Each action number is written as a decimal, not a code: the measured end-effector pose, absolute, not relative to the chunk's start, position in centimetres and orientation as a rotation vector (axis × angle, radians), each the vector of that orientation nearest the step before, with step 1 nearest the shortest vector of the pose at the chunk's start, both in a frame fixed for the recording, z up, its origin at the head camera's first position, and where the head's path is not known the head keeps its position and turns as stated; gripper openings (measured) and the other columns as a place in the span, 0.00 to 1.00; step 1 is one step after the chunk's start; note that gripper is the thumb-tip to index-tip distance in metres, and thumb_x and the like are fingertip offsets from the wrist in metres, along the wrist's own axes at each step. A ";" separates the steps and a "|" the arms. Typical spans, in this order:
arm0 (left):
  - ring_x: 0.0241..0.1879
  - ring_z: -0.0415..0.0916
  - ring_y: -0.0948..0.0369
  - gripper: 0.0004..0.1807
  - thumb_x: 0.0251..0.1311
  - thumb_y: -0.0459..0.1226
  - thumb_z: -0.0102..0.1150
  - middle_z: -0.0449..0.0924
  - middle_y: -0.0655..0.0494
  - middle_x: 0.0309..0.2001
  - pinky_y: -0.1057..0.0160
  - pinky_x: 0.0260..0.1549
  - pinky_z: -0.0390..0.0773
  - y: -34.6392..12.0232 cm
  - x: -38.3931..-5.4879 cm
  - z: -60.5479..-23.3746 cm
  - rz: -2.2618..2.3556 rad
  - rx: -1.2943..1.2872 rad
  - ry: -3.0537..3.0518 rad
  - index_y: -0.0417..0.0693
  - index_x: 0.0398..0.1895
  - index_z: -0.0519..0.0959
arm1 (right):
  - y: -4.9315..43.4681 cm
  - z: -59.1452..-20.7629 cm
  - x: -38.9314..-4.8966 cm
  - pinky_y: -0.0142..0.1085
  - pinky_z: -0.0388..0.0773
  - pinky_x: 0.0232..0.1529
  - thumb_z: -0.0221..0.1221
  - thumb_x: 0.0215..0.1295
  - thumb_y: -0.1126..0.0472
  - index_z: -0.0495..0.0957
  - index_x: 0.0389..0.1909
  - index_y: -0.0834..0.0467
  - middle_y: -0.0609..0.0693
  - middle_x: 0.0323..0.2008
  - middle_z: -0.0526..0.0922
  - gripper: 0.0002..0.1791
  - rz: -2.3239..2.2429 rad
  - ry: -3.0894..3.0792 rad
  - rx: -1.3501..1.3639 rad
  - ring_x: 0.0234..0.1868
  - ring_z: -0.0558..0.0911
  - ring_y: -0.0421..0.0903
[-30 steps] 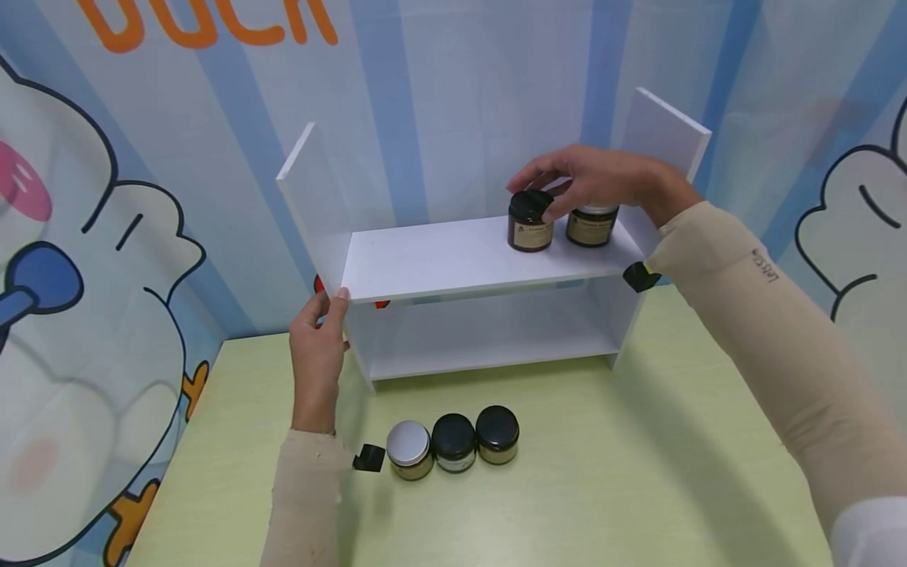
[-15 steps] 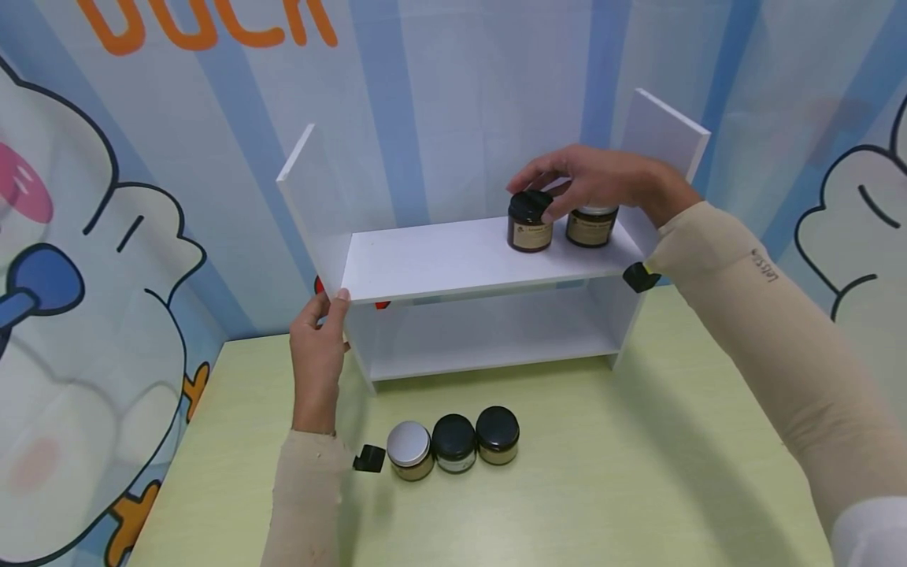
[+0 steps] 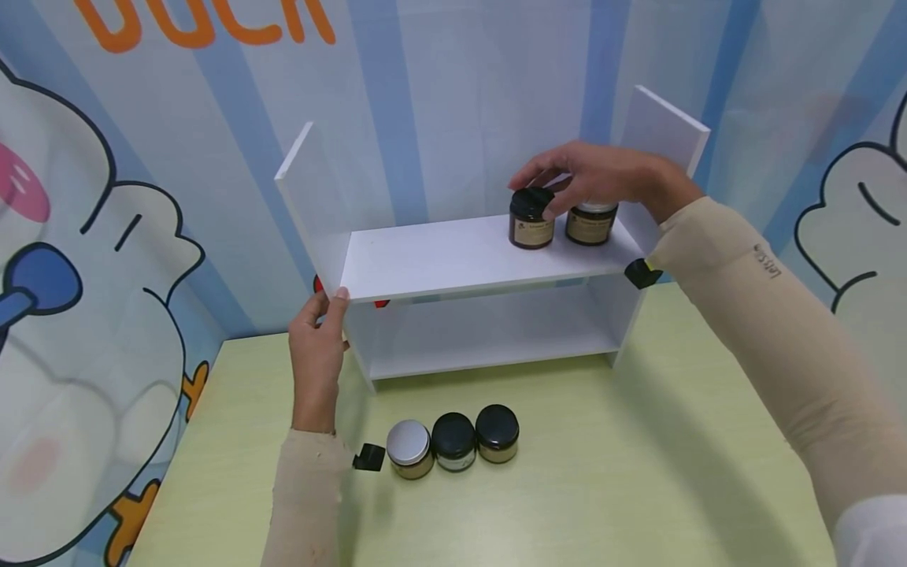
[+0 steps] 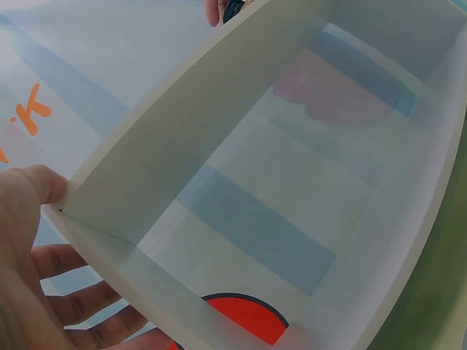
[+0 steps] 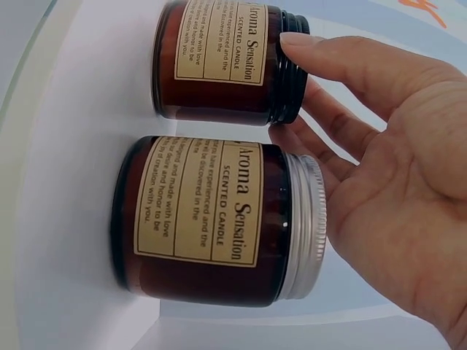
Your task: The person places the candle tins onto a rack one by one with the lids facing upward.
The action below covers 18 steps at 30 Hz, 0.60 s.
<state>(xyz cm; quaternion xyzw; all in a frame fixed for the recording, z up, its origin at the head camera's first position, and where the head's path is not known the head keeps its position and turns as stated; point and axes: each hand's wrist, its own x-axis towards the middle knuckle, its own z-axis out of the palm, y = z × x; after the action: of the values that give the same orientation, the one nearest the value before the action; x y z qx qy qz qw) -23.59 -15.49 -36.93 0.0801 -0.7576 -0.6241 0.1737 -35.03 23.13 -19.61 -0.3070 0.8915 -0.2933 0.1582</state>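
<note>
One round, black-lidded brown-glass jar, pinched by the right hand, stands on the white board shelf the left hand grips; careless release could topple the silver-lidded brown-glass jar at three o'clock.

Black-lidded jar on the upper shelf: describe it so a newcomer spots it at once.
Find the white shelf unit on the table. Toward the right end of its upper board, the right hand holds the black-lidded jar by its lid; the neighbouring jar has a silver lid.

Jars on shelf and table
</note>
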 end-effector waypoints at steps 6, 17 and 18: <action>0.59 0.70 0.51 0.34 0.66 0.64 0.55 0.75 0.53 0.61 0.47 0.50 0.76 -15.5 -23.5 -36.9 -1.775 0.227 -2.150 0.57 0.69 0.75 | 23.1 -19.6 -34.9 0.53 0.60 0.72 0.63 0.68 0.69 0.69 0.72 0.54 0.51 0.69 0.70 0.32 -0.825 2.555 -0.875 0.71 0.65 0.52; 0.58 0.69 0.56 0.35 0.65 0.65 0.55 0.74 0.56 0.64 0.47 0.51 0.76 -15.4 -23.6 -36.7 -1.792 0.273 -2.151 0.59 0.70 0.74 | 23.1 -19.5 -34.9 0.53 0.57 0.74 0.62 0.68 0.69 0.69 0.72 0.55 0.51 0.70 0.70 0.31 -0.792 2.575 -0.882 0.72 0.64 0.52; 0.58 0.68 0.56 0.35 0.65 0.65 0.55 0.74 0.56 0.64 0.47 0.51 0.76 -15.4 -23.6 -36.8 -1.793 0.276 -2.150 0.59 0.70 0.74 | 23.1 -19.4 -34.8 0.53 0.57 0.74 0.62 0.68 0.69 0.69 0.72 0.54 0.51 0.70 0.70 0.31 -0.788 2.577 -0.877 0.72 0.64 0.52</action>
<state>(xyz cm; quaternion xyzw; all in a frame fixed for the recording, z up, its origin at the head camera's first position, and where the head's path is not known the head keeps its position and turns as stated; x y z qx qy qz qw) -23.58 -15.39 -36.76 0.0968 -0.7540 -0.6288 0.1637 -34.84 23.11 -19.44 -0.3056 0.8987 -0.2748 0.1532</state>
